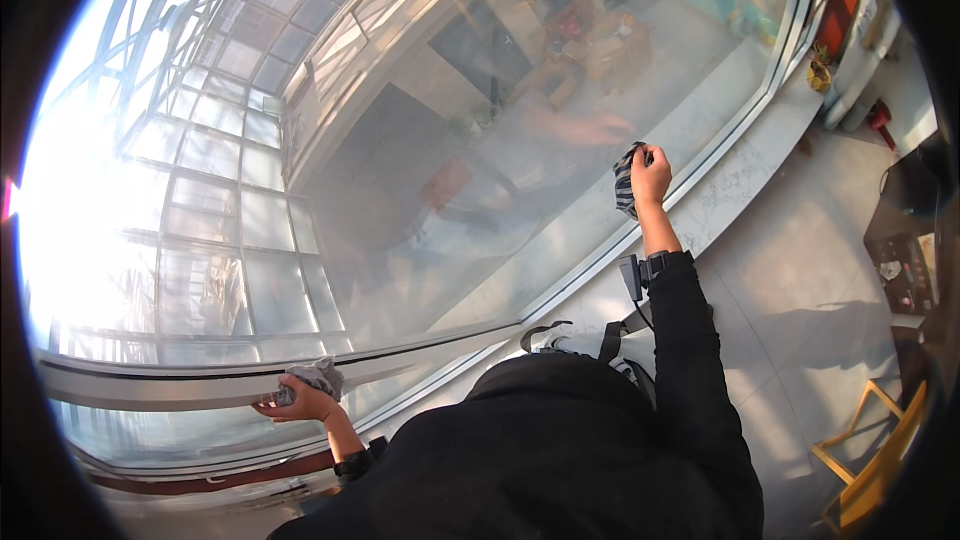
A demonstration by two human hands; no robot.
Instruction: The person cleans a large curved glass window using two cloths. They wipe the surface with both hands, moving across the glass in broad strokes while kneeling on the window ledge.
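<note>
My right hand grips a dark striped cloth against or close to the large window pane, near its lower frame. A faint reflection of a hand shows in the glass beside it. At the lower left, my left hand holds a crumpled grey cloth at the white frame rail of a window sash. Whether that hand also grips the rail I cannot tell. Both wrists wear dark straps, and a small black device sits on the right one.
A marble-look sill runs along the window, with a small yellow plant pot at its far end. Grey floor tiles lie to the right. A yellow-framed chair stands at the lower right, below a dark table with small items on it.
</note>
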